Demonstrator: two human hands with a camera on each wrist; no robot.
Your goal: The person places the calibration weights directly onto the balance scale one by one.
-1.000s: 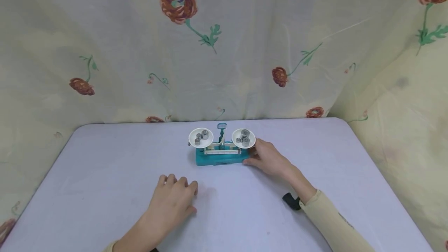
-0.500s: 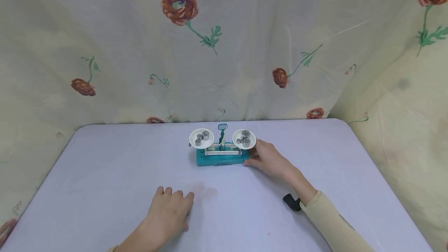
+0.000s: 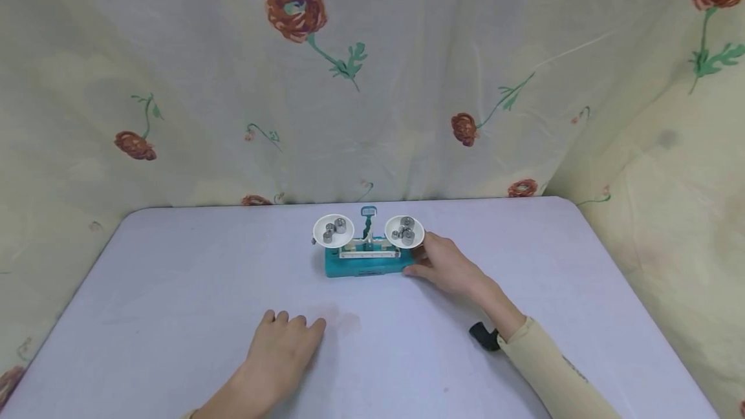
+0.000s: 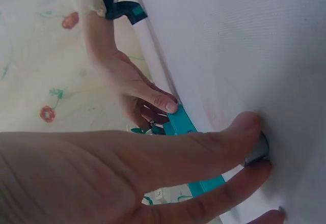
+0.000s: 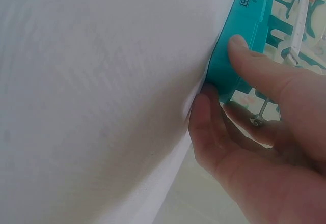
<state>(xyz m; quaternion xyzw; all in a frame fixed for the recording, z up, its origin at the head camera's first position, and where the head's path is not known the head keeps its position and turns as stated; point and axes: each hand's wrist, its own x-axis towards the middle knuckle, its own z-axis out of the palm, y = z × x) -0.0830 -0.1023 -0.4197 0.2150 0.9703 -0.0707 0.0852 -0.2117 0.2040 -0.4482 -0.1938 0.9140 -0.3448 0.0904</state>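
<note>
A teal balance scale (image 3: 361,268) stands near the far edge of the table. Small metal weights (image 3: 340,225) lie in its white left pan (image 3: 345,239), and several more sit in the right pan (image 3: 418,227). My right hand (image 3: 448,267) grips the right end of the base, thumb on the front face in the right wrist view, fingers around the end. Closer to me, my left hand (image 3: 279,354) is low over the tabletop. Its thumb and a finger pinch a metal cylinder weight (image 4: 259,151), shown in the left wrist view; the head view hides this weight.
A white cloth covers the table (image 3: 192,277). Behind it and on the right hangs a flowered curtain (image 3: 396,83). A black strap piece (image 3: 484,336) sits at the right wrist, by the beige sleeve (image 3: 553,367).
My left hand has drawn slightly back toward me and lowered, its thumb passing out of sight in the head view. The right hand and the scale stay put.
</note>
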